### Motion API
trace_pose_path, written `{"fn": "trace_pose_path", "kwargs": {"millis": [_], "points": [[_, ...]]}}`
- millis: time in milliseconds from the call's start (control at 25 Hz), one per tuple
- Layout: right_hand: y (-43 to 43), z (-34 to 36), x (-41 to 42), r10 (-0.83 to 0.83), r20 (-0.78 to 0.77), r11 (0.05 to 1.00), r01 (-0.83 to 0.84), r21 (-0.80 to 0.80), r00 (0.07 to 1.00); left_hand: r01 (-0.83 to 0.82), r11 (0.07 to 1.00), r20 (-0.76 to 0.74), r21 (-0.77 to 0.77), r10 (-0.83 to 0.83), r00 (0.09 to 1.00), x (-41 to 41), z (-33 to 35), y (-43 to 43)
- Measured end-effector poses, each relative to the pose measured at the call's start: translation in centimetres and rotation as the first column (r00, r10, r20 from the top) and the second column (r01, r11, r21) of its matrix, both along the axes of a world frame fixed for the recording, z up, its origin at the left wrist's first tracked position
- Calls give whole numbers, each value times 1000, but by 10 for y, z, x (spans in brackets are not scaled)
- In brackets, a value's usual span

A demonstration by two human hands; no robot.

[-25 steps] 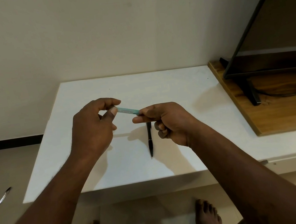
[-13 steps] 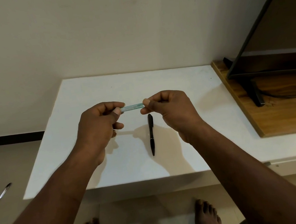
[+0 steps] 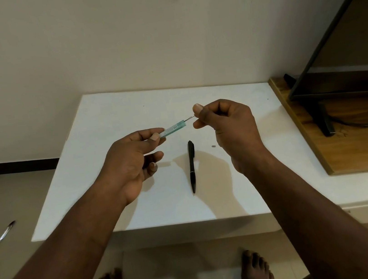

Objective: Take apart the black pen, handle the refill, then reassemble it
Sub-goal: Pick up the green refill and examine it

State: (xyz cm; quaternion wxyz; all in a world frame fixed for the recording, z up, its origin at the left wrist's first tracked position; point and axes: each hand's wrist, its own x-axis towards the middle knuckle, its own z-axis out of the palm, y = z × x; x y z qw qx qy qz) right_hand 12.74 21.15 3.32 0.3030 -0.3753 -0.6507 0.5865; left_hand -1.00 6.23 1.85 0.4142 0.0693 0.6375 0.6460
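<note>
My left grip (image 3: 131,161) pinches a small see-through green plastic tube (image 3: 173,127) between the thumb and first finger. The tube's open end points at my other hand. I hold it up in the air so I can get at that end. My right grip (image 3: 226,123) is curled tight and pinches a very thin grey stick (image 3: 190,119) that pokes out of the tube. I think this stick is the refill. I hold my 2 hands close so the thin stick does not bend or snap.

The long black pen (image 3: 192,166) lies flat on the white surface (image 3: 104,127), below and between my hands, and it touches neither. Its point faces me. It looks whole, so I think it lies there to wait, close by.

A tiny grey bit (image 3: 213,145) sits on the surface near the pen, on its right. It may be the tube's cap, but it is too small to tell.

The stick is so thin that I cannot see how much of it is inside the tube. My fingers hide its far end. A shiny thing (image 3: 5,234) on the floor at the left is blurred, and I cannot tell what it is.
</note>
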Motion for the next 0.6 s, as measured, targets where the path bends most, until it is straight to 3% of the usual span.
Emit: {"fn": "trace_pose_path", "kwargs": {"millis": [160, 440, 520, 600], "points": [[7, 2, 3, -34, -22, 992, 31, -125, 999, -16, 1000, -14, -8, 16, 1000, 0, 1, 0], [9, 7, 7, -67, -61, 980, 54, -194, 996, -8, 999, 73, 36, 6, 997, 1, 1, 0], [11, 8, 9, -115, -173, 903, 31, -428, 978, -4, 998, 109, 57, -2, 994, 0, 0, -1], [13, 7, 12, -228, -329, 708, -75, -702, 916, 20, 997, 133, 71, -30, 991, 0, -2, -1]]}}
